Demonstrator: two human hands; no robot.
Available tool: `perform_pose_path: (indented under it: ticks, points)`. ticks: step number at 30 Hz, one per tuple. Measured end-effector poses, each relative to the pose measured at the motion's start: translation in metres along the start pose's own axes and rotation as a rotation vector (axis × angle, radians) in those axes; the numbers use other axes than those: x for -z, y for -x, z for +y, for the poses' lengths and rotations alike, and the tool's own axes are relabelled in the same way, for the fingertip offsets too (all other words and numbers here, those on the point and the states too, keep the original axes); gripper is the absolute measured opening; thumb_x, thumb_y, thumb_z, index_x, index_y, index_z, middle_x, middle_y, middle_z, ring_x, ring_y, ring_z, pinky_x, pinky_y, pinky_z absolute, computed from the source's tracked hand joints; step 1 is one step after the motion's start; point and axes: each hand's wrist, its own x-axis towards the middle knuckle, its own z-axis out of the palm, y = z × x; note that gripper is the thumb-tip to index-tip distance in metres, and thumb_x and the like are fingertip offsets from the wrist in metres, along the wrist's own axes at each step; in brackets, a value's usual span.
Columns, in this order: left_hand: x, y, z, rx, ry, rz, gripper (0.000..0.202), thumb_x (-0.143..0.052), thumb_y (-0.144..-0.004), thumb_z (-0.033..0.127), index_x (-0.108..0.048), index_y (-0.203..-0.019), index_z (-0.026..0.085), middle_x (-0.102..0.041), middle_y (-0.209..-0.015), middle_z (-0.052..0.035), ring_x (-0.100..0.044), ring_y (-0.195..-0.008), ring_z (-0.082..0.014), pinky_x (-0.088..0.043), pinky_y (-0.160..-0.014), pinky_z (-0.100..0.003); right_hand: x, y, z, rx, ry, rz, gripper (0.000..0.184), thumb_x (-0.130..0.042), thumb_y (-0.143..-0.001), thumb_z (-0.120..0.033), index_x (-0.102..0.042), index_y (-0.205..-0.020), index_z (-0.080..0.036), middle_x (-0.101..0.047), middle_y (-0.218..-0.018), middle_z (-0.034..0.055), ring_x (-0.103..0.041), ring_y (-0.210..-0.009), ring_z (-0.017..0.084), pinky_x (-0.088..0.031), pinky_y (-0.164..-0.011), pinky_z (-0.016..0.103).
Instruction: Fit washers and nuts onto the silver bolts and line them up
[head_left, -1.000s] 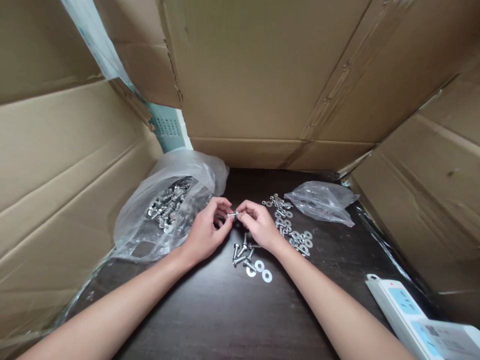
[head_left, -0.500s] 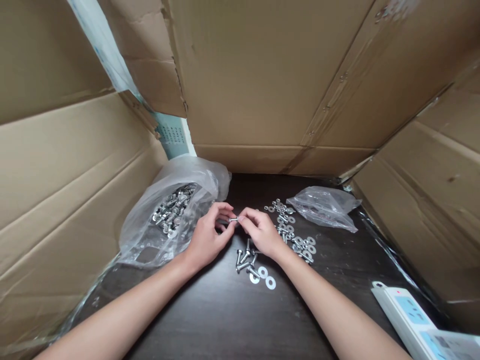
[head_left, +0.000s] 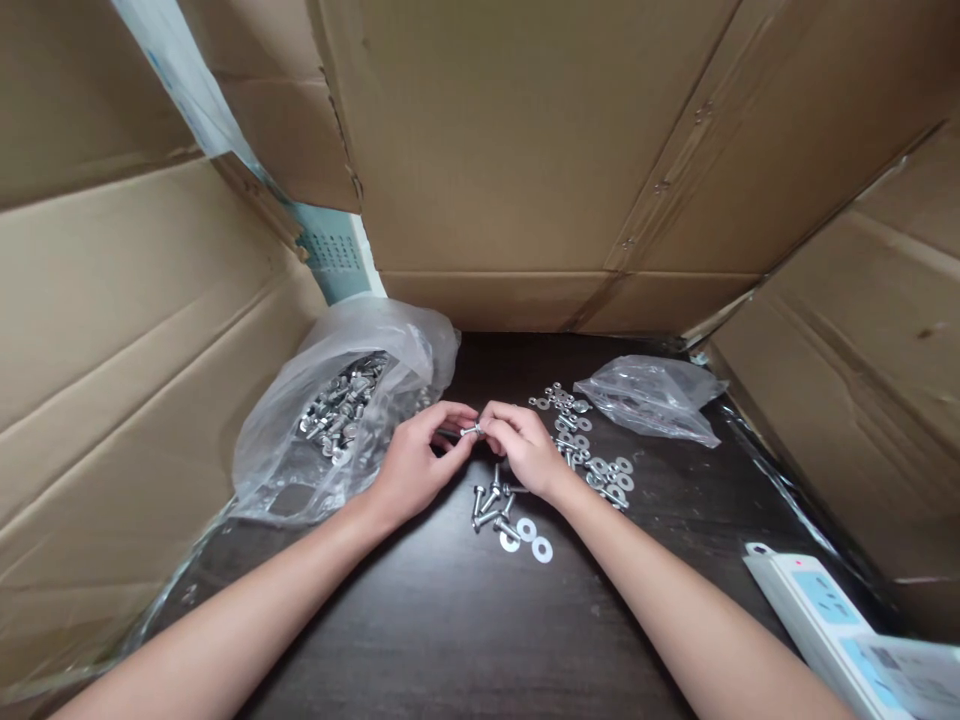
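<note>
Over the middle of the dark table (head_left: 420,620), as the head view shows it, two bare hands meet at one small silvery bolt (head_left: 469,431). The bolt is held above the surface, lying roughly level, with its shank running between the two sets of fingertips. The left hand (head_left: 416,460) has its grip nearly closed, thumb and forefinger pinching one end of the bolt while the palm side curves open behind. The right hand (head_left: 525,450) has its grip drawn together on the other end; its bent fingers hide part of that end, so whether a nut or washer sits there I cannot tell.

Just below the right hand, a small cluster of loose bolts (head_left: 487,518) lies on the table at mixed angles, and next to it are three flat washers (head_left: 541,549), one partly under a bolt. Beyond the right wrist spreads a scattered heap of washers and small fasteners (head_left: 592,480). Behind that heap lies a crumpled clear bag (head_left: 649,395). On the left, near the left hand, a larger translucent bag (head_left: 262,440) gapes open, with many metal bolts (head_left: 341,410) piled inside. A white power strip (head_left: 825,600) with pale blue socket panels rests at the lower right. Cardboard panels (head_left: 525,150) wall in the table's back and sides.
</note>
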Motion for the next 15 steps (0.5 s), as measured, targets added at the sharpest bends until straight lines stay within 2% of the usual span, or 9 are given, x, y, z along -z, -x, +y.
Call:
perform_pose_path:
  ticks: [3,8,15]
  points:
    - [-0.0002,-0.0003,-0.0008,-0.003,-0.004,-0.015,0.014,-0.068,-0.092,0.024,-0.072,-0.105,0.020,-0.077,-0.101,-0.0048,-0.074,-0.088,-0.0184,-0.061,-0.076,-0.030,0.0002,-0.0010,-0.0005,-0.012,-0.023,0.010,0.026,-0.052,-0.085,-0.034,-0.053,-0.062,-0.022,-0.043,-0.056,-0.0036,-0.042,-0.059,0.015,-0.032,-0.058,0.029]
    - [-0.0005,0.0012,0.0001,0.002,0.020,-0.021,0.015,-0.069,-0.092,0.025,-0.073,-0.106,0.020,-0.079,-0.099,-0.0037,-0.075,-0.086,-0.0187,-0.062,-0.079,-0.031,0.0005,-0.0018,-0.0015,-0.008,-0.062,0.005,0.032,-0.050,-0.087,-0.038,-0.051,-0.060,-0.022,-0.048,-0.060,-0.0014,-0.043,-0.059,0.015,-0.033,-0.057,0.029]
    - [-0.0003,0.0012,0.0005,-0.028,-0.008,-0.013,0.013,-0.068,-0.091,0.022,-0.073,-0.104,0.020,-0.078,-0.097,-0.0043,-0.074,-0.084,-0.0182,-0.061,-0.075,-0.030,-0.0017,-0.0019,-0.0007,0.020,0.061,0.024,0.031,-0.051,-0.088,-0.036,-0.050,-0.060,-0.022,-0.045,-0.056,-0.0031,-0.042,-0.058,0.014,-0.031,-0.057,0.028]
